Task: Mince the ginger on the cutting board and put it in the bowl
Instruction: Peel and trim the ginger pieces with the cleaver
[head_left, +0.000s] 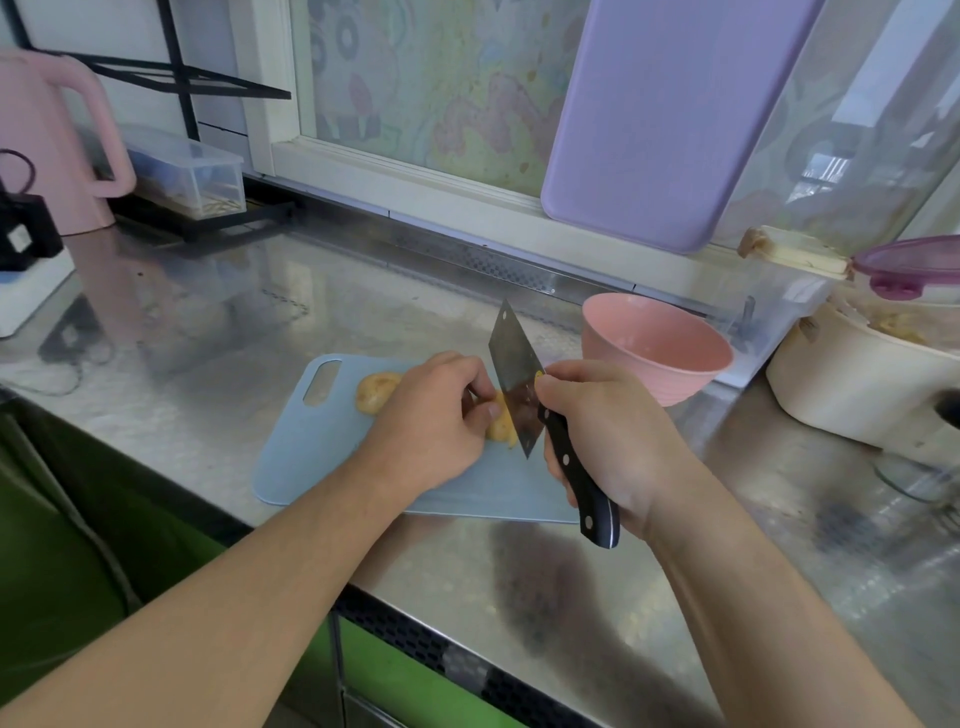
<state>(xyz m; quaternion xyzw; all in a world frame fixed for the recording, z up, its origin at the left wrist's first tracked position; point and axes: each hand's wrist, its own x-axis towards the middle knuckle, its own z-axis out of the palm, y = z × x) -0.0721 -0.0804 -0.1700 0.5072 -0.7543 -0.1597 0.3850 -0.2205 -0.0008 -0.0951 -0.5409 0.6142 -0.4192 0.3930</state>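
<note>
1. The ginger (503, 423) is sitting on the pale blue cutting board (311, 447), roughly mid-board. One knobby end (375, 391) pokes out left of the holding hand, the other end is right up against the blade.
2. Left hand (436, 415) is curled over the ginger, fingers bunched together and tucked, thumb pressed on the near side, pinning it down.
3. Right hand (608, 431) has its fingers wrapped tight around the black riveted handle of the cleaver (514, 374), forefinger up near the blade.
4. The blade is standing on edge, tilted, its lower edge down on the ginger's right end.
5. Pink bowl (657, 353) is on the steel counter (234, 322) just beyond the board's far right corner. Looks like nothing's in it, though I can't see the bottom well.
6. A purple board (660, 119) leans against the window behind it.
</note>
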